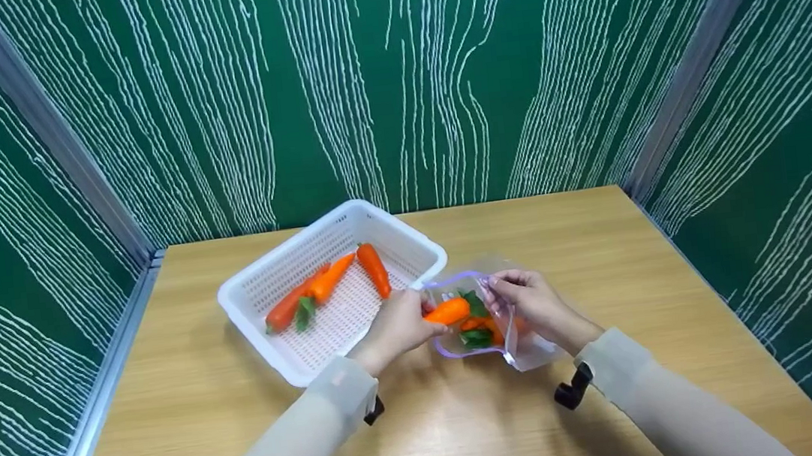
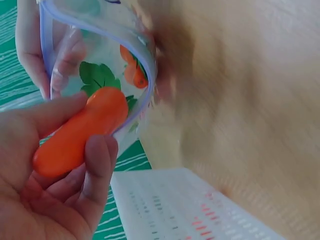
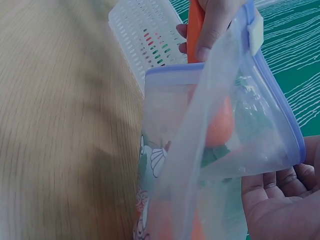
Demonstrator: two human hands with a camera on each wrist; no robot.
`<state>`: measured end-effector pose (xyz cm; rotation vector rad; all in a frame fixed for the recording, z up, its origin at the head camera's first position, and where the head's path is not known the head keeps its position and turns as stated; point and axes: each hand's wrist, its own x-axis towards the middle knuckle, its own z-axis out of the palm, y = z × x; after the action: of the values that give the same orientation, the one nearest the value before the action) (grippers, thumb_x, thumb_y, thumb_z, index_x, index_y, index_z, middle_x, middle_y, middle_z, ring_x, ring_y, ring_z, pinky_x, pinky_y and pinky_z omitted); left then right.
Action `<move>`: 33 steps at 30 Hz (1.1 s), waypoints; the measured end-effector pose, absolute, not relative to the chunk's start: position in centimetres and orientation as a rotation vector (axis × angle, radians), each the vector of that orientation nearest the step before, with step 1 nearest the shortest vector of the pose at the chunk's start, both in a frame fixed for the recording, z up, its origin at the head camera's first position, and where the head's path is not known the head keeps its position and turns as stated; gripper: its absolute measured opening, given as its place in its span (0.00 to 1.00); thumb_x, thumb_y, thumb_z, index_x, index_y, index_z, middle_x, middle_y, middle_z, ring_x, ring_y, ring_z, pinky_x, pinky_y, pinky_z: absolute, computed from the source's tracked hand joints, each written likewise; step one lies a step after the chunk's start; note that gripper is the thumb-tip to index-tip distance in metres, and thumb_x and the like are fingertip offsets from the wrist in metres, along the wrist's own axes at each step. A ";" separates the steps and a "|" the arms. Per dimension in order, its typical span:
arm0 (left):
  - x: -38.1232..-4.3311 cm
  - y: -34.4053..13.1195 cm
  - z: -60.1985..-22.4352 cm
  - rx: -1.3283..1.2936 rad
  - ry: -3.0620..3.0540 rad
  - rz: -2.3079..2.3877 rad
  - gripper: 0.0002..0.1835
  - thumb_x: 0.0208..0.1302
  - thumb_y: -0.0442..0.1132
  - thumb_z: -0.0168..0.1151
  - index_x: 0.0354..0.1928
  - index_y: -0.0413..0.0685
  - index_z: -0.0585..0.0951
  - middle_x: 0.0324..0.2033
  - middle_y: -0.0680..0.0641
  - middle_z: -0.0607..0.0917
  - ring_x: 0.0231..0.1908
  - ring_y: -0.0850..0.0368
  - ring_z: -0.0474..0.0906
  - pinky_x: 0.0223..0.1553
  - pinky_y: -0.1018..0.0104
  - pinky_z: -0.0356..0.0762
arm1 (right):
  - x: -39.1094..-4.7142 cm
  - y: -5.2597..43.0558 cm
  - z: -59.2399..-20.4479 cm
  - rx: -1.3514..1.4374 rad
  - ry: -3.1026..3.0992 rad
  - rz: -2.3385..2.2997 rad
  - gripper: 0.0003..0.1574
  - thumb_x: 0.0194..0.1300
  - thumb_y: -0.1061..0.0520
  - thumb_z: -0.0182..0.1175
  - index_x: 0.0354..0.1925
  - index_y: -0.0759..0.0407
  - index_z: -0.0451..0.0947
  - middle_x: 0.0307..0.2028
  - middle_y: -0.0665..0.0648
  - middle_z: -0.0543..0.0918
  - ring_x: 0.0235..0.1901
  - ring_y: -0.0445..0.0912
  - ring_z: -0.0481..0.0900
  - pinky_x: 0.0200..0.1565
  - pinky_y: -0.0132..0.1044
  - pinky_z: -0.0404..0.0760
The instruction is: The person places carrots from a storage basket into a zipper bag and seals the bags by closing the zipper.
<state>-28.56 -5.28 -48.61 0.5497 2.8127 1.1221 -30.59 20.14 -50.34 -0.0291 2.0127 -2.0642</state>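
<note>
My left hand grips a smooth orange carrot between thumb and fingers. Its rounded end reaches into the mouth of a clear zip bag with a purple seal edge. With my right hand I pinch the far right edge of that bag, and its mouth gapes toward the left hand. Inside lie more orange carrots and green leaves, partly hidden by the film. In the right wrist view the held carrot shows through the plastic, and a pale slider sits on the seal.
Left of the bag, a white perforated basket stands at an angle on the wooden table. It holds a reddish carrot, an orange carrot and another red-orange carrot. Green white-streaked panels enclose the table's back and sides.
</note>
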 end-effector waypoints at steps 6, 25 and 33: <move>-28.0 -4.2 -49.0 0.494 2.879 1.195 0.10 0.58 0.37 0.83 0.37 0.40 0.91 0.34 0.46 0.91 0.30 0.57 0.75 0.39 0.62 0.78 | -30.5 20.0 -50.3 -0.004 1.993 -2.079 0.11 0.84 0.59 0.56 0.49 0.64 0.84 0.33 0.52 0.85 0.32 0.42 0.81 0.39 0.28 0.86; -27.1 -2.4 -50.2 0.482 2.720 1.563 0.17 0.58 0.25 0.75 0.51 0.30 0.89 0.47 0.36 0.92 0.47 0.46 0.85 0.58 0.50 0.85 | -30.5 20.1 -50.1 0.007 1.979 -2.094 0.11 0.84 0.60 0.56 0.47 0.63 0.84 0.32 0.52 0.86 0.30 0.42 0.81 0.37 0.29 0.85; -27.1 -1.7 -50.6 0.479 2.608 1.732 0.16 0.56 0.27 0.79 0.48 0.33 0.89 0.47 0.38 0.92 0.46 0.49 0.85 0.56 0.54 0.86 | -30.5 19.9 -50.2 0.008 1.974 -2.128 0.11 0.83 0.62 0.56 0.43 0.61 0.85 0.29 0.51 0.85 0.27 0.40 0.82 0.35 0.28 0.86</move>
<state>-27.13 -1.69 -50.64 0.4791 2.6076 1.7322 -30.48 19.94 -50.23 0.0075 1.9740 -2.1281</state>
